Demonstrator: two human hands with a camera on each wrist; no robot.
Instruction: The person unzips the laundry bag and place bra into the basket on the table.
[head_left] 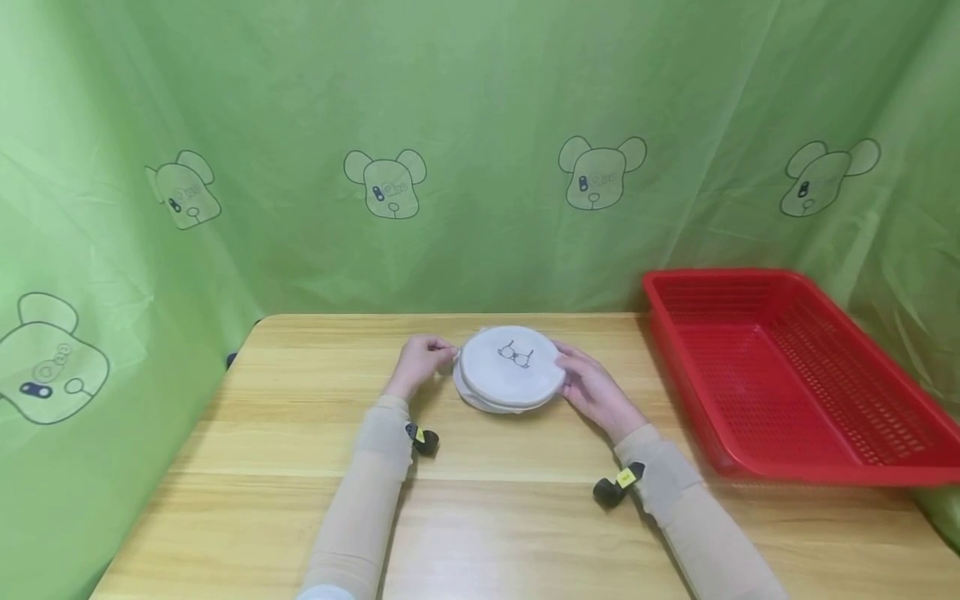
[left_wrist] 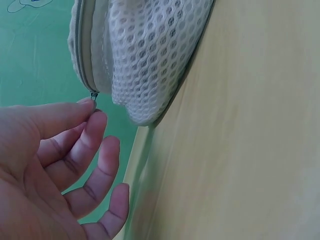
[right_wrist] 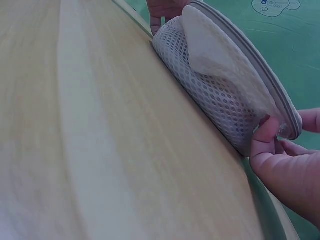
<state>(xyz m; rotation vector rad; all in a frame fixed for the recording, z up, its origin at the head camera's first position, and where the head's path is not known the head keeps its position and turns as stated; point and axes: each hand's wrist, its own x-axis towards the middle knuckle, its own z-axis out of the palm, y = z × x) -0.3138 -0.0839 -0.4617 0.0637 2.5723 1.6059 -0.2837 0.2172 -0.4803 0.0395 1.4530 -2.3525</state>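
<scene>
A round white mesh laundry bag (head_left: 513, 367) with a dark line drawing on its lid lies near the back of the table. A zipper runs around its upper rim. My left hand (head_left: 424, 363) is at the bag's left side; in the left wrist view its thumb and index finger pinch the small zipper pull (left_wrist: 94, 96), the other fingers spread loosely. On the right side my right hand (head_left: 596, 390) grips the bag's edge. The right wrist view shows the thumb and fingers curled about the rim by the mesh side (right_wrist: 215, 95).
A large red plastic basket (head_left: 750, 400) stands on the right of the wooden table (head_left: 495, 533). Green curtains (head_left: 495, 242) with bear-head outlines hang behind the table and along both sides.
</scene>
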